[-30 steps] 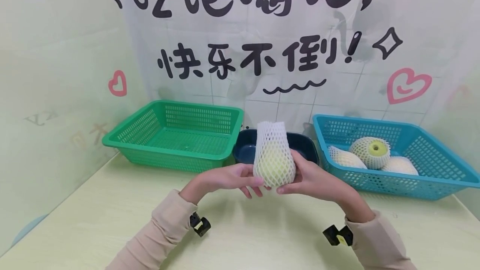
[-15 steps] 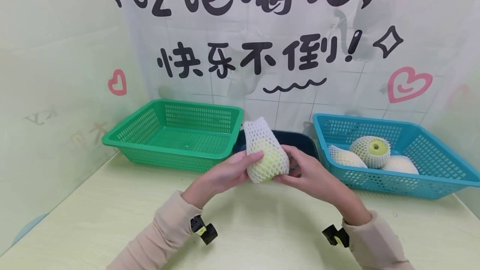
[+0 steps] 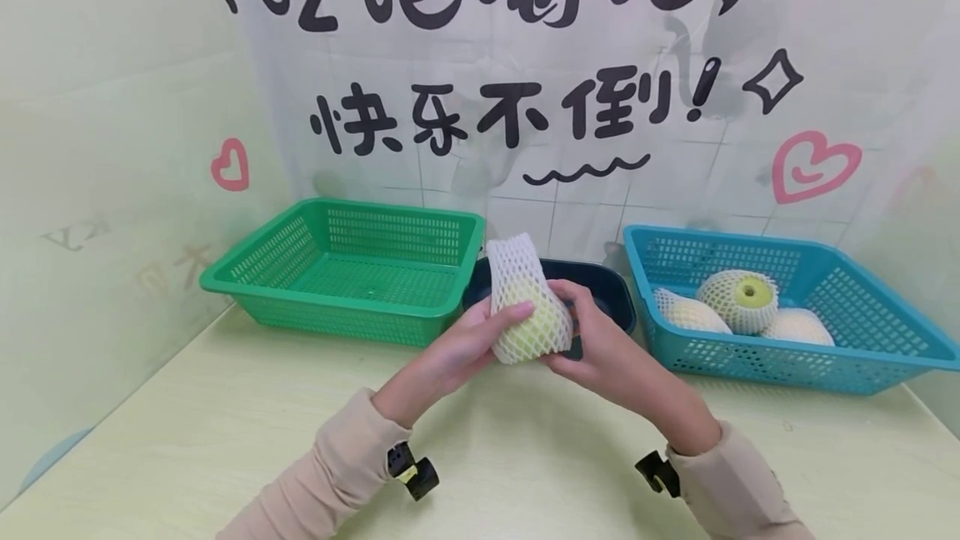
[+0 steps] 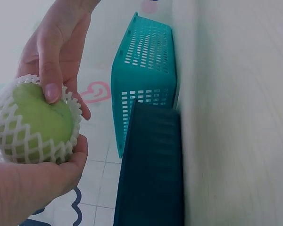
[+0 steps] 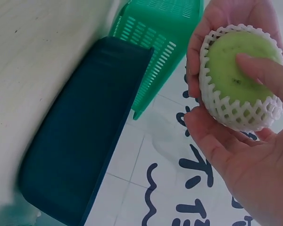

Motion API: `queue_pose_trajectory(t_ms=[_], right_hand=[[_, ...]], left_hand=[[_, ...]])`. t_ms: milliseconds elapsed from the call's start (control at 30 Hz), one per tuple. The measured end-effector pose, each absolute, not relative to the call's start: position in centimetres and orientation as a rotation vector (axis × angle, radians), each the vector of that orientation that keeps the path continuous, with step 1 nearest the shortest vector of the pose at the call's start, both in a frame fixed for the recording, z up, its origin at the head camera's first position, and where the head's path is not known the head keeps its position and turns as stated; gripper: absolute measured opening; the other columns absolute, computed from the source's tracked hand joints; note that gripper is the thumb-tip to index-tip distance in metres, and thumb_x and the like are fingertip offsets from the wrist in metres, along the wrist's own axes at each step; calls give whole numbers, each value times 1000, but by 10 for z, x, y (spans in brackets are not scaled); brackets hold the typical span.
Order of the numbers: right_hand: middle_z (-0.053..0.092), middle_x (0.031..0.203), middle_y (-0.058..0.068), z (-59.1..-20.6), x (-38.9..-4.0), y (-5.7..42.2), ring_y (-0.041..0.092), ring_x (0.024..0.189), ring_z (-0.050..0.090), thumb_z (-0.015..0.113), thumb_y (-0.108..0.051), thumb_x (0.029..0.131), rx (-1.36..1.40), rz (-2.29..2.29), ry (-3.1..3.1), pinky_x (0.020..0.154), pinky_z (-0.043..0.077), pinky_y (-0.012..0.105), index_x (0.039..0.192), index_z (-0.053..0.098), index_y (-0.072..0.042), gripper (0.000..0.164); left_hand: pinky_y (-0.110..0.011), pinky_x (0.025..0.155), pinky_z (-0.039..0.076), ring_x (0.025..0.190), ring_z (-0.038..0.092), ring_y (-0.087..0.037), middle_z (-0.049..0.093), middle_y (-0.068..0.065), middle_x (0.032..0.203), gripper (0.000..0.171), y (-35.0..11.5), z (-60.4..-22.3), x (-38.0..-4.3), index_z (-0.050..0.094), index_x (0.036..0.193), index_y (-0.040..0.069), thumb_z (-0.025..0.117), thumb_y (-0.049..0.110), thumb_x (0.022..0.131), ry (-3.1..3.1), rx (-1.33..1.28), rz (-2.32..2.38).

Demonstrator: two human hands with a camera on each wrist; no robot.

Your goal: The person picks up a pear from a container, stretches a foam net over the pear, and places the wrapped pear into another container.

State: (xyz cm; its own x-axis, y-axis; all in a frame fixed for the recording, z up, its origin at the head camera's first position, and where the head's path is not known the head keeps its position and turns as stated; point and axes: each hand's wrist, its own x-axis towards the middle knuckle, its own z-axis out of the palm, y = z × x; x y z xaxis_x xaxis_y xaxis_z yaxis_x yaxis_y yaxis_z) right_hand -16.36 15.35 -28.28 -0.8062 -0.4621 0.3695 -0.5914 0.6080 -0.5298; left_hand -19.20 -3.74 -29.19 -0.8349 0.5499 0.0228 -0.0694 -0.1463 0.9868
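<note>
A pale green round fruit (image 3: 531, 319) in a white foam net sleeve is held between both hands, above the table in front of a dark blue basin. The net's loose end stands up over the fruit and leans left. My left hand (image 3: 459, 344) grips the left side, thumb across the front of the net. On the right, my right hand (image 3: 600, 348) holds the lower side. The right wrist view shows its thumb pressing the bare green end of the fruit (image 5: 224, 70), where the net opens around a small brown spot. The left hand's fingers are partly hidden behind the fruit.
A green basket (image 3: 450, 317) stands back left, with nothing in it. The dark blue basin (image 3: 615, 294) sits behind the hands. Back right, a blue basket (image 3: 787, 365) holds several netted fruits (image 3: 738, 300). A printed sheet (image 3: 480, 182) covers the wall close behind.
Both hands have shifted the fruit slightly left and tilted it, so its sleeve end leans left. The left thumb has moved up onto the front of the net.
</note>
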Motion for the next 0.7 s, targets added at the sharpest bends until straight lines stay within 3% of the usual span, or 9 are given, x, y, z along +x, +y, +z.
queue_pose_trajectory(t_ms=[167, 433, 700], right_hand=[[45, 132, 17, -286, -163, 153, 25, 107, 53, 76, -9, 76, 886, 921, -2643, 90, 50, 41, 138, 18, -8, 84], [51, 123, 14, -287, -165, 154, 20, 96, 58, 79, -9, 73, 882, 847, -2566, 83, 53, 34, 132, 24, -5, 81], [57, 111, 12, -289, -164, 152, 19, 87, 60, 81, -10, 70, 808, 794, -2472, 75, 55, 31, 129, 26, -4, 81]], left_hand=[[-30, 95, 43, 109, 54, -15, 48, -14, 133, 58, -35, -292, -189, 27, 141, 12, 52, 29, 91, 1802, 552, 2003], [-31, 92, 46, 107, 55, -18, 48, -13, 132, 63, -34, -291, -187, 23, 142, 17, 55, 30, 90, 1868, 553, 2012], [-29, 92, 45, 104, 54, -16, 47, -13, 129, 65, -32, -287, -185, 24, 140, 12, 57, 31, 87, 1877, 558, 2073]])
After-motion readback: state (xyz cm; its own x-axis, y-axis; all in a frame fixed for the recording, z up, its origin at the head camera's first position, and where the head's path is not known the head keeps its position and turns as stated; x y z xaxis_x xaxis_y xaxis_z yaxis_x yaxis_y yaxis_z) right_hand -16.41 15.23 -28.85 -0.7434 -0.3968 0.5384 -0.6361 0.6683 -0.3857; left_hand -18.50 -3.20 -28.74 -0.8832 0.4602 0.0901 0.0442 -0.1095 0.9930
